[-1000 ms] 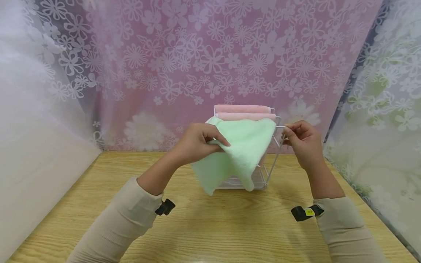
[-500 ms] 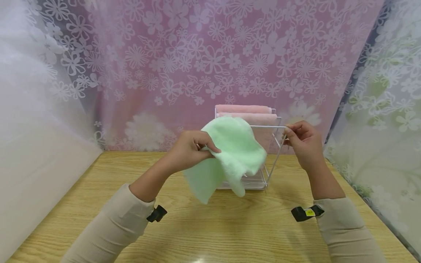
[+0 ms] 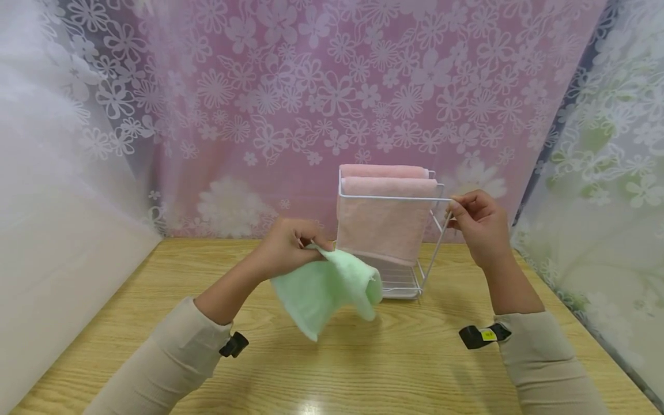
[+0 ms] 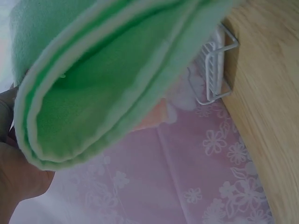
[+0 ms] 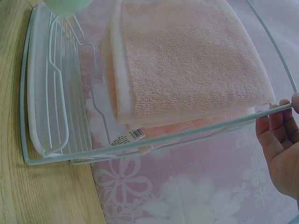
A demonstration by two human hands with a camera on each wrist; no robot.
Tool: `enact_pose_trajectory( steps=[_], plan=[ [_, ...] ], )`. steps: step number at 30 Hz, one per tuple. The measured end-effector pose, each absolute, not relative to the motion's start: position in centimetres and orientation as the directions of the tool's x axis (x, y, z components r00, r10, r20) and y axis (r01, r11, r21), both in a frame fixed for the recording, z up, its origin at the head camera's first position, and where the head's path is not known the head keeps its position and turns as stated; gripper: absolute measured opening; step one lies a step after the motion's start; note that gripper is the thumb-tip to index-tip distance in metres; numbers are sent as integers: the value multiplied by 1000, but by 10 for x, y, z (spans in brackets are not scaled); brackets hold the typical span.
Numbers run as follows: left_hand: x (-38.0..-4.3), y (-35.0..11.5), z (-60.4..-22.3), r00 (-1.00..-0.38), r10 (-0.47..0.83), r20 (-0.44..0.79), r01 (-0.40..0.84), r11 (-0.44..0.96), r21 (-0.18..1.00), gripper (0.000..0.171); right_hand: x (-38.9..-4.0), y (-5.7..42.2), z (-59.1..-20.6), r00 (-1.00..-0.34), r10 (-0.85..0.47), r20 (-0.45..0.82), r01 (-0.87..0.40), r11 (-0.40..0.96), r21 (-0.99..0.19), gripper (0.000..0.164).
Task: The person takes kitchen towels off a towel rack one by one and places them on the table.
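My left hand pinches a light green towel by its edge, in front and left of a white wire rack. The towel hangs in loose folds; in the left wrist view its folded green layers fill the upper part. With thumb and fingers my right hand grips the upper right corner of the rack's front bar. A pale pink towel is draped over a bar behind the front one. Farther back hangs another pink towel, mostly hidden.
At the rack's base sits a white tray under a wire grid. A paper label shows below the pink towels in the right wrist view. The wooden table meets a flowered pink curtain behind and pale sheets at both sides.
The green towel has come off the rack's front bar, moving left and down toward me with my left hand. The bar and pink towel behind are uncovered. My right hand stays on the corner.
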State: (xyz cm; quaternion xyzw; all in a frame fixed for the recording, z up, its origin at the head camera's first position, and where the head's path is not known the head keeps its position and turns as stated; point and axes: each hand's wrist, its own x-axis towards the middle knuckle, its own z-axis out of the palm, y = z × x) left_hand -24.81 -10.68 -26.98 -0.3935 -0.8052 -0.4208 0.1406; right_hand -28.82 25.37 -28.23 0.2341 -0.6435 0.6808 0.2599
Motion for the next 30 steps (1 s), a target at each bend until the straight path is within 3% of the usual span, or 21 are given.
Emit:
enact_pose_trajectory(
  steps=[15, 30],
  plan=[
    [-246, -137, -282, -762, 521, 385, 624, 433, 650, 14, -290, 254, -283, -753, 56, 656, -658, -27, -753, 12],
    [-242, -178, -282, -769, 553, 320, 604, 464, 648, 14, -289, 254, -283, -766, 51, 641, -643, -35, -765, 9]
  ],
)
